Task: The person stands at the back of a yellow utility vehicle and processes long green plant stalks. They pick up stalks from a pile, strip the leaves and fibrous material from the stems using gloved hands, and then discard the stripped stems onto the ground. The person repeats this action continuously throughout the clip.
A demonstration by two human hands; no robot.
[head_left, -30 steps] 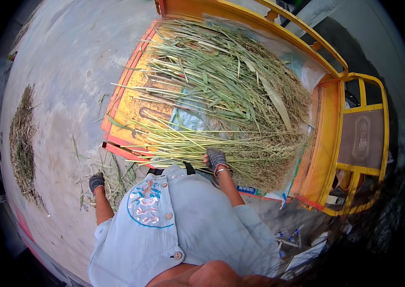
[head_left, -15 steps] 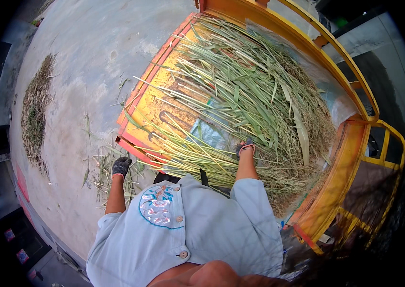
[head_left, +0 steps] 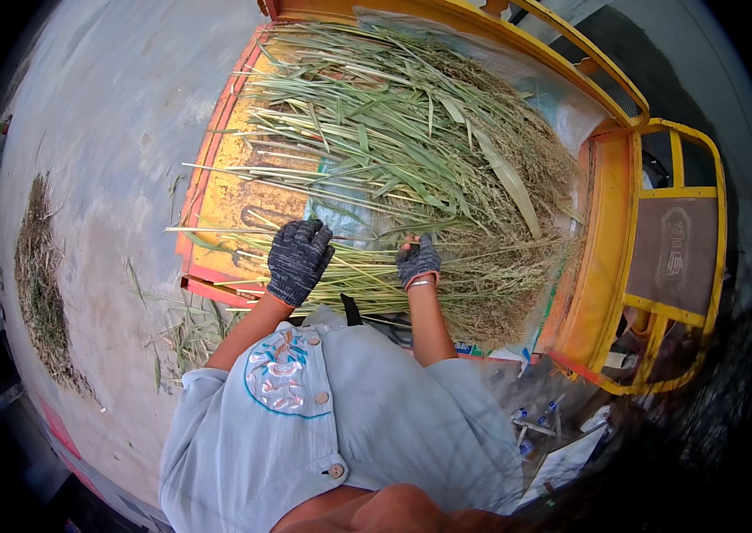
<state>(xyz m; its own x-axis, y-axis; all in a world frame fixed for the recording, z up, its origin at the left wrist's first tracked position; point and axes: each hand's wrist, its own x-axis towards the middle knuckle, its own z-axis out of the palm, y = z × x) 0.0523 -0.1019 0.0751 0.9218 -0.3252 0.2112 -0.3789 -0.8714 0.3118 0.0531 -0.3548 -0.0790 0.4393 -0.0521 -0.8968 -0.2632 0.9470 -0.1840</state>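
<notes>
Fingers close together on our left hand [head_left: 300, 259] and curled on our right [head_left: 418, 259], we work gloved over green stalks [head_left: 363, 274] spread across a yellow cart [head_left: 612, 253], though we cannot tell whether either hand grips any. The stalks' long axis runs left to right, seed heads [head_left: 514, 293] rightmost, toward a brown panel [head_left: 673, 262] bearing framed pale characters.
</notes>
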